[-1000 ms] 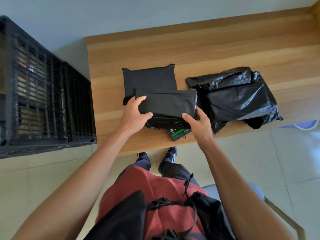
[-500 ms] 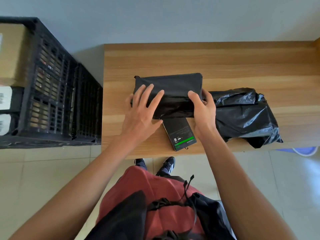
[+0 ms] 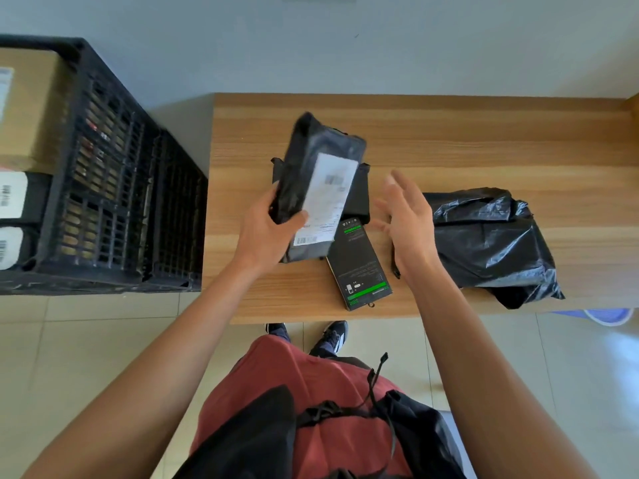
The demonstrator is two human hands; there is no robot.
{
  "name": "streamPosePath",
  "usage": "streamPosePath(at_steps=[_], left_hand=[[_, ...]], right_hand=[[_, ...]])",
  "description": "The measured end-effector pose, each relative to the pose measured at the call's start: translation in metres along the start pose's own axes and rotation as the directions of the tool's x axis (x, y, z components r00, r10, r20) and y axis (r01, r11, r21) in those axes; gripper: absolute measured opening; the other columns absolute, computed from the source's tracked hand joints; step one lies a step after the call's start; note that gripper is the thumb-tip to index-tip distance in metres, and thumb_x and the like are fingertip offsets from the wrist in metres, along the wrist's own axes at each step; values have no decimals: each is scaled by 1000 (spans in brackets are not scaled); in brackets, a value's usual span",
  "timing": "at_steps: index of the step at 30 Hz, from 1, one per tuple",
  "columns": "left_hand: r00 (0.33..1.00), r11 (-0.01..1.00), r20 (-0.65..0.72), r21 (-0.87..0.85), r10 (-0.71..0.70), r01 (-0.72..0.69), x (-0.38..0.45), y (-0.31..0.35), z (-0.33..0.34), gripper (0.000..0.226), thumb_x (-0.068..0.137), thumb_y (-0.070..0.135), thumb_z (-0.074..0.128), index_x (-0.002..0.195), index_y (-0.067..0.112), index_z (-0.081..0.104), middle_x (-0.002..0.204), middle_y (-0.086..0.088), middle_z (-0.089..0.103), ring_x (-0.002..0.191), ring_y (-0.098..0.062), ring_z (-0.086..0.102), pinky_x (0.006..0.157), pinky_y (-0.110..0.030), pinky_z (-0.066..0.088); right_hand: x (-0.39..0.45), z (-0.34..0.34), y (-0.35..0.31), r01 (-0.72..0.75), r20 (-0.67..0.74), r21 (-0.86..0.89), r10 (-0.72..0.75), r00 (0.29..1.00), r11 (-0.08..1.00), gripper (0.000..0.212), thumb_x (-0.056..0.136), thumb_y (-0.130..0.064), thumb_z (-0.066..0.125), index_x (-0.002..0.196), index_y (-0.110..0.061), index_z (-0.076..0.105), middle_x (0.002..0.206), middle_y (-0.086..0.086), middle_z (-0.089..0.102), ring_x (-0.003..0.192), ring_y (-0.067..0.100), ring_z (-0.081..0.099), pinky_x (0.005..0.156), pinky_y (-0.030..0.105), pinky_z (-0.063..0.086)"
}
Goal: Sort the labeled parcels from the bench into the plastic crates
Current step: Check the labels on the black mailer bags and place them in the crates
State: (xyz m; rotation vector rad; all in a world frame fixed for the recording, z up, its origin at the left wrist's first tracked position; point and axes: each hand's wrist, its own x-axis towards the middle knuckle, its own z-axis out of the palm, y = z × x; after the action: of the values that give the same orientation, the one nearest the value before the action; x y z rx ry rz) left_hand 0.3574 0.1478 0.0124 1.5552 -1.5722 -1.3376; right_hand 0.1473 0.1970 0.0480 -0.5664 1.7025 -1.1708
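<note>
Holding the flat black plastic parcel (image 3: 313, 188) with its white printed label (image 3: 326, 198) turned up, your left hand (image 3: 268, 233) has its fingers curled round the lower end, lifted above the wooden surface (image 3: 466, 146). Your right hand (image 3: 408, 223) hangs just beside it, fingers spread and holding nothing. You seem to be at the label-reading step; next comes a swing left to the black slatted plastic crate (image 3: 114, 188), which calls for clearing its near rim. Beneath lie another flat black parcel (image 3: 359, 191), a slim black box with green stripes (image 3: 361, 267) near the front edge, and a crumpled black plastic bag (image 3: 491, 243) overhanging that edge. Open surface lies behind.
</note>
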Motion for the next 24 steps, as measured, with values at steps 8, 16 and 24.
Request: streamPosePath(at_steps=[8, 16, 24], left_hand=[[946, 789, 212, -524, -245, 322, -1, 19, -5, 18, 104, 20, 60, 119, 23, 68, 118, 1, 78, 111, -16, 73, 97, -38, 58], [919, 752, 309, -539, -243, 380, -5, 30, -3, 22, 105, 23, 57, 124, 17, 68, 121, -3, 77, 114, -20, 73, 87, -31, 61], [963, 880, 220, -413, -156, 237, -10, 22, -4, 60, 96, 52, 64, 147, 25, 52, 132, 3, 71, 120, -13, 66, 94, -36, 54]], right_hand=[[-1, 4, 14, 62, 167, -128, -40, 985, 990, 72, 93, -47, 73, 157, -38, 42, 146, -7, 60, 128, 12, 63, 108, 45, 53], [-9, 9, 12, 45, 195, 56, -55, 979, 997, 62, 98, -26, 72, 154, -27, 47, 126, 3, 74, 111, 24, 74, 95, 50, 61], [-13, 15, 15, -77, 56, 437, 58, 997, 896, 66, 100, -14, 69, 157, -25, 39, 127, 6, 74, 116, 26, 72, 94, 49, 61]])
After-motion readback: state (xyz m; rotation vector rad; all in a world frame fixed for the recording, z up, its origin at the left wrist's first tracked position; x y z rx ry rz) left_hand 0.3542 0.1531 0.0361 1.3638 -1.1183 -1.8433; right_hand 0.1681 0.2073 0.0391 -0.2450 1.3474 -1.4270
